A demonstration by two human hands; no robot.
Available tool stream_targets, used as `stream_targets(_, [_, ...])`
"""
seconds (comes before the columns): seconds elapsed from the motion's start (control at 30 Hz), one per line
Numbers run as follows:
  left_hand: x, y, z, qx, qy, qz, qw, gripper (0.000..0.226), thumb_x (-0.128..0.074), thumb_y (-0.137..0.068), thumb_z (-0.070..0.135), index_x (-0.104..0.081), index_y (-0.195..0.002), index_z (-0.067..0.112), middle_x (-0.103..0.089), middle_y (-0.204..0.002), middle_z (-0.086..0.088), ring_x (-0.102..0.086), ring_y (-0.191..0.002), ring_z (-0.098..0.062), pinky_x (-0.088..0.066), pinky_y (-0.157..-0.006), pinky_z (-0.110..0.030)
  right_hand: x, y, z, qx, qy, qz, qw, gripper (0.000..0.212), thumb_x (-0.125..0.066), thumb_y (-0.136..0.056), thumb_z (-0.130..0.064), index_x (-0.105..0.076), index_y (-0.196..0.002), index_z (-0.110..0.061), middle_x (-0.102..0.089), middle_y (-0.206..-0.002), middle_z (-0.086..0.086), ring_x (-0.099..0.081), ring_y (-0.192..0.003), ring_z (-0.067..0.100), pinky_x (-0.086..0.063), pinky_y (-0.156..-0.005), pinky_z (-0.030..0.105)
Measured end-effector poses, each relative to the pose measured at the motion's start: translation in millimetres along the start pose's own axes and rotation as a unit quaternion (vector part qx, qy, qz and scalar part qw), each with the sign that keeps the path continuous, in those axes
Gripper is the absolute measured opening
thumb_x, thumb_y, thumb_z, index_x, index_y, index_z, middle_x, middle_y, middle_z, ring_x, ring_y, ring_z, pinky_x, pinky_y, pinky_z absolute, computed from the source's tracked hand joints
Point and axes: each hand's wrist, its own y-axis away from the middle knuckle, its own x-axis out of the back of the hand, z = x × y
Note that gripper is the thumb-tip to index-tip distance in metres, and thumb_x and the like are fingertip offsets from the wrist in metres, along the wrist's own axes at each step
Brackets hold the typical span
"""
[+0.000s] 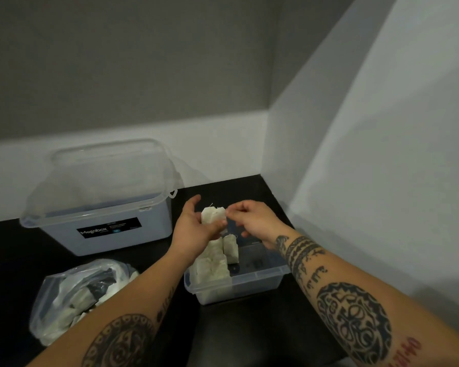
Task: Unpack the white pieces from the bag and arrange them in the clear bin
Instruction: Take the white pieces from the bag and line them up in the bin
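My left hand [194,229] holds a small stack of white pieces [212,215] above the far end of the small clear bin [260,283]. My right hand [252,221] pinches the stack's top right corner with thumb and forefinger. Inside the bin, several white pieces [214,268] stand in rows along its left side; the right side shows bare bottom. A clear plastic bag [72,295] with more white pieces lies on the black table at the lower left, partly behind my left forearm.
A large clear storage box [104,207] with a black label stands at the back left, its lid leaning against the wall behind it. White walls close off the back and right side of the black table [16,250].
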Motion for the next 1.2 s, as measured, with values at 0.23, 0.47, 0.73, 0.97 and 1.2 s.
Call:
stream_targets(0.23, [-10.8, 6.1, -0.2, -0.038, -0.105, -0.001, 0.994, 0.086, -0.092, -0.076, 0.027, -0.045, -0.147, 0.027, -0.053, -0.139, 0.01, -0.061, -0.119, -0.012, -0.062, -0.091, -0.038, 2.1, 2.2, 5.7, -0.038, -0.021, -0.033, 0.998, 0.017, -0.067, -0.097, -0.028, -0.072, -0.106, -0.015, -0.072, -0.086, 0.002, -0.065, -0.074, 0.01, -0.052, -0.059, 0.022])
stream_targets(0.47, [-6.0, 9.4, -5.3, -0.003, -0.048, 0.003, 0.999, 0.059, -0.082, -0.087, 0.016, -0.053, -0.137, 0.023, -0.063, -0.123, 0.001, -0.072, -0.098, -0.017, -0.065, -0.08, -0.035, 2.0, -1.0, 9.9, -0.014, 0.004, -0.039, 0.999, 0.017, -0.071, -0.094, -0.023, -0.071, -0.11, -0.017, -0.074, -0.095, 0.003, -0.066, -0.076, 0.009, -0.053, -0.061, 0.019])
stream_targets(0.73, [-4.2, 4.9, -6.8, 0.044, 0.012, 0.058, 0.997, 0.035, -0.058, -0.101, 0.013, -0.054, -0.133, 0.026, -0.072, -0.099, -0.003, -0.075, -0.09, -0.018, -0.064, -0.084, -0.037, -5.8, -20.0, 36.4, -0.069, 0.168, -0.006, 0.983, 0.008, -0.069, -0.094, -0.022, -0.069, -0.101, -0.018, -0.072, -0.097, 0.005, -0.07, -0.092, 0.02, -0.06, -0.087, 0.036])
stream_targets(0.97, [-7.9, 5.0, -15.6, 0.023, 0.009, 0.078, 0.997, 0.032, -0.057, -0.102, 0.014, -0.054, -0.129, 0.031, -0.074, -0.099, -0.001, -0.076, -0.088, -0.015, -0.064, -0.083, -0.033, -21.1, -42.3, 67.7, -0.158, 0.413, -0.048, 0.896, 0.022, -0.069, -0.092, -0.023, -0.071, -0.111, -0.011, -0.07, -0.092, 0.003, -0.064, -0.073, 0.014, -0.052, -0.063, 0.025])
stream_targets(1.2, [-5.2, 4.2, -15.9, 0.033, 0.041, 0.073, 0.996, 0.028, -0.056, -0.1, 0.008, -0.055, -0.112, 0.033, -0.073, -0.102, -0.001, -0.075, -0.093, -0.017, -0.064, -0.086, -0.037, -36.6, -53.3, 75.5, -0.198, 0.419, -0.036, 0.885, 0.029, -0.076, -0.087, -0.033, -0.07, -0.105, -0.011, -0.067, -0.083, 0.002, -0.06, -0.067, 0.013, -0.038, -0.049, 0.024])
